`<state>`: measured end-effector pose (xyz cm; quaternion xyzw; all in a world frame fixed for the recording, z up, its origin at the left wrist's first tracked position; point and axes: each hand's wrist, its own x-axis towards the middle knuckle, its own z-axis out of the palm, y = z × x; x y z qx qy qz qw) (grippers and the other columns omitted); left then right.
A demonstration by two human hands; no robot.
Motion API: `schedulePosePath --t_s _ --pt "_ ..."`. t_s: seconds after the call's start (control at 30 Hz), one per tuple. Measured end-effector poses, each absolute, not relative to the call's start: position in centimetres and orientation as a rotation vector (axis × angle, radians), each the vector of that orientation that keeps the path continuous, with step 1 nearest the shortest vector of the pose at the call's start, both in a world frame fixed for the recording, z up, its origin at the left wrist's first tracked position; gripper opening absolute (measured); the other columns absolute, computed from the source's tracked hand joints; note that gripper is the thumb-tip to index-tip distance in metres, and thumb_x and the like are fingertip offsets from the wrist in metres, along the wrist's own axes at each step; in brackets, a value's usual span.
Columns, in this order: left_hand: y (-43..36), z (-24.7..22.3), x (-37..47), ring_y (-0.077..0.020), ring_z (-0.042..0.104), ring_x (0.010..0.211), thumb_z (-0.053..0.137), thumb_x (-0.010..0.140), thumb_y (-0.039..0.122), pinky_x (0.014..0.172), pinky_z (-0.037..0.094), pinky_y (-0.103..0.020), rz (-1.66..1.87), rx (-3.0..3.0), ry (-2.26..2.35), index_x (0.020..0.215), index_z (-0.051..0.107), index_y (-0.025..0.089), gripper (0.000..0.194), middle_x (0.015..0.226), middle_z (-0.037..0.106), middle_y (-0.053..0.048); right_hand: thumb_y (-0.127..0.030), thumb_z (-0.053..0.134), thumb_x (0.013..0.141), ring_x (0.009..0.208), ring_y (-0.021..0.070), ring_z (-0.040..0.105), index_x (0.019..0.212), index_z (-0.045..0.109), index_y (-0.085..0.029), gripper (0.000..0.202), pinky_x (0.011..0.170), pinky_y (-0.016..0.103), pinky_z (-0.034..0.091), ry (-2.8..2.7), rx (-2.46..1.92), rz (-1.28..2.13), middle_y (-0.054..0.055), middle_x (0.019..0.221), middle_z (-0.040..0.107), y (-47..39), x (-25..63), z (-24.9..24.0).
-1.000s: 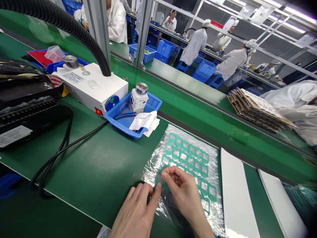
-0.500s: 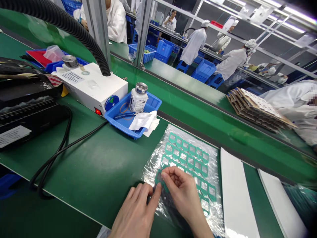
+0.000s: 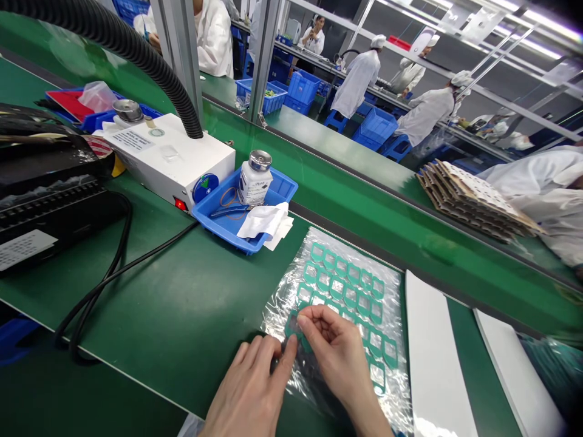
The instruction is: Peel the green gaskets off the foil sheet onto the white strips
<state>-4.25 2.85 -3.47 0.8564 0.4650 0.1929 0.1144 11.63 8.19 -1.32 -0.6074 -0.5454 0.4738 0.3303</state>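
Note:
Rows of green frame-shaped pieces [image 3: 350, 294] lie on a clear plastic sheet [image 3: 392, 397] on the green table. My left hand [image 3: 255, 377] rests palm down at the sheet's left edge, fingers bent, its index fingertip touching a green piece [image 3: 293, 325] in the lower left. Over the same piece, my right hand [image 3: 334, 352] has thumb and index finger pinched together, the other fingers curled in. Whatever lies between those fingertips is too small to make out. The right hand hides part of the lower rows.
A blue tray [image 3: 248, 243] holds a white bottle [image 3: 255, 182], tools and white cloth. Behind it stands a white box [image 3: 173, 155] with a black hose [image 3: 150, 57]. White strips [image 3: 437, 358] lie right. Black cables [image 3: 122, 267] cross the left. People in white work beyond.

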Motion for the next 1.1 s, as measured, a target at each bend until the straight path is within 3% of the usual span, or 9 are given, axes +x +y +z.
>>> schedulePosePath --t_s 1.1 --pt "2.88 -3.37 -4.42 -0.0203 0.050 0.073 0.039 0.087 0.005 0.059 0.042 -0.031 0.562 2.535 1.335 0.134 0.040 0.005 0.048 0.088 0.048 -0.009 -0.043 0.056 0.091 0.058 0.0135 0.048 0.080 0.062 -0.016 0.029 0.052 0.024 0.037 -1.503 -1.644 1.182 0.003 0.070 0.059 7.93 11.41 -1.31"
